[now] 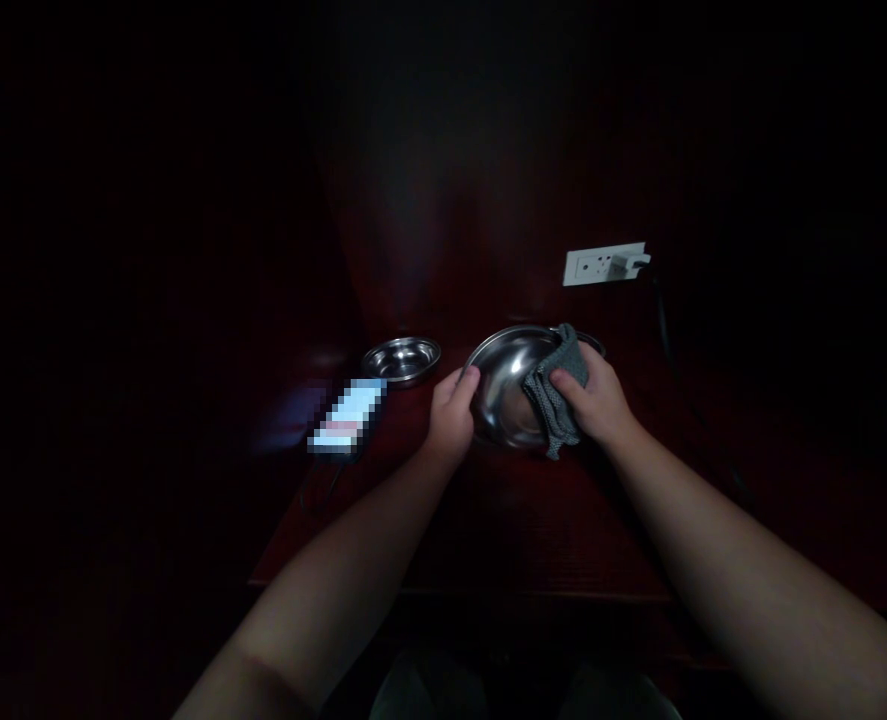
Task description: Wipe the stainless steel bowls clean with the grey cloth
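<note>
A shiny steel plate (504,385) is tilted up over a dark red table (503,530). My left hand (450,410) grips its left rim, thumb over the edge. My right hand (597,400) is closed on a grey cloth (558,392) that it presses against the plate's right side; the cloth drapes over the rim and hangs down below the plate.
A smaller steel bowl (402,359) sits to the left of the plate. A lit, pixelated phone-like object (347,417) lies further left. A white wall socket with a plug (606,264) and a dark cable (664,320) are behind at the right. The surroundings are very dark.
</note>
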Motion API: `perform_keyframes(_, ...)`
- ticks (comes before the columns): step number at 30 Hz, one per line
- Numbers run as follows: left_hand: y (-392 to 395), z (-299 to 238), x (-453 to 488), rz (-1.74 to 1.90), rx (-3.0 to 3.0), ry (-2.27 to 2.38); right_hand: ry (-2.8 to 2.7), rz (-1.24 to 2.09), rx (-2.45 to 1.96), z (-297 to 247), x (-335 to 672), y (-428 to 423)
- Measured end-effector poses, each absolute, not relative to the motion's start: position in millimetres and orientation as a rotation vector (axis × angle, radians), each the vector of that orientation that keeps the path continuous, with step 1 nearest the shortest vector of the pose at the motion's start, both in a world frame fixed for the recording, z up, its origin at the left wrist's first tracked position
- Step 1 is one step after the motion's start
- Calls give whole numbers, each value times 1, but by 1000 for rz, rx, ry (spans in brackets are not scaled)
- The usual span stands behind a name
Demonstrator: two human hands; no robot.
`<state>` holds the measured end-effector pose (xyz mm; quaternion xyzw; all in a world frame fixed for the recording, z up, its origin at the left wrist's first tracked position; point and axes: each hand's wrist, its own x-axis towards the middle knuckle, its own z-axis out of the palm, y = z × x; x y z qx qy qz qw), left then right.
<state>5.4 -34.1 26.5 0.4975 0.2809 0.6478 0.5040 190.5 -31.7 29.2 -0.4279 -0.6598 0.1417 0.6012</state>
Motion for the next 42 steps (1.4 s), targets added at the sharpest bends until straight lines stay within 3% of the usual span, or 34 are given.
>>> perform_keyframes(19,-27,19,13,1705,928,892,-1512,384,-1007,25,187,-30)
perform_keyframes(42,-25,14,16,1781,599,690,-1281,592,-901,17,176,-24)
